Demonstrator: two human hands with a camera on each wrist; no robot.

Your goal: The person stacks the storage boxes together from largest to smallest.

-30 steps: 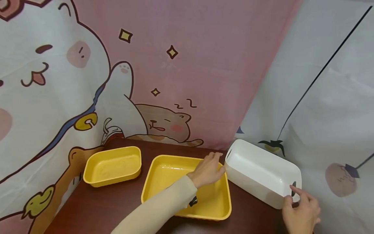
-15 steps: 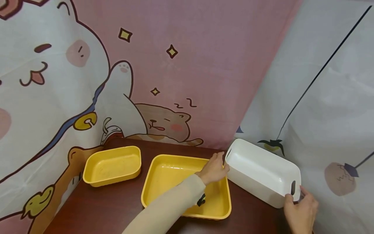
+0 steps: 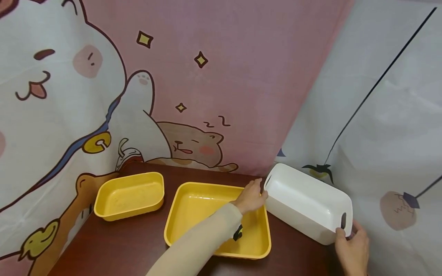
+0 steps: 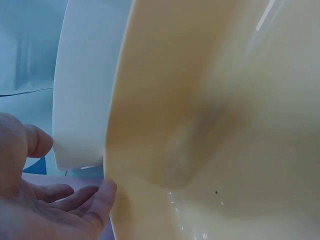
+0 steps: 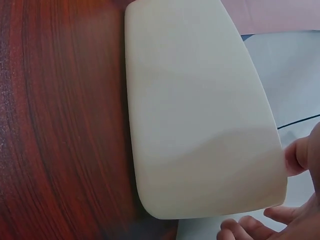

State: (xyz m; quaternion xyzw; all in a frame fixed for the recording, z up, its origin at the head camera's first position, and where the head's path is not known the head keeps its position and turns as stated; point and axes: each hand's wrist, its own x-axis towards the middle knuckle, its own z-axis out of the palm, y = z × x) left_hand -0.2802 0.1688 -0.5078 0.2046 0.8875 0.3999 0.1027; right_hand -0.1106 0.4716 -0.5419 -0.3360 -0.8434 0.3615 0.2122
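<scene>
A white rectangular bin [image 3: 304,199] with a slot handle in each end stands at the right. My right hand [image 3: 353,247] grips its near end, thumb at the rim by the slot and fingers behind the end wall. In the right wrist view, that thumb meets the rim of the white bin [image 5: 200,110]. My left hand [image 3: 251,196] reaches across a large yellow tray [image 3: 193,214] to the bin's far end. Its thumb touches the bin's edge. In the left wrist view, the loosely bent fingers [image 4: 102,202] lie apart from the white bin [image 4: 87,95].
A smaller yellow tray [image 3: 129,195] sits at the left on the dark red-brown table [image 3: 114,241]. Behind the table hangs a pink and white cartoon cloth [image 3: 241,96], close to the white bin. My left sleeve [image 3: 203,239] covers part of the large tray.
My left hand has moved right to the bin's far end. My right hand's fingers have gone from over the slot to behind the end wall. The view has shifted slightly.
</scene>
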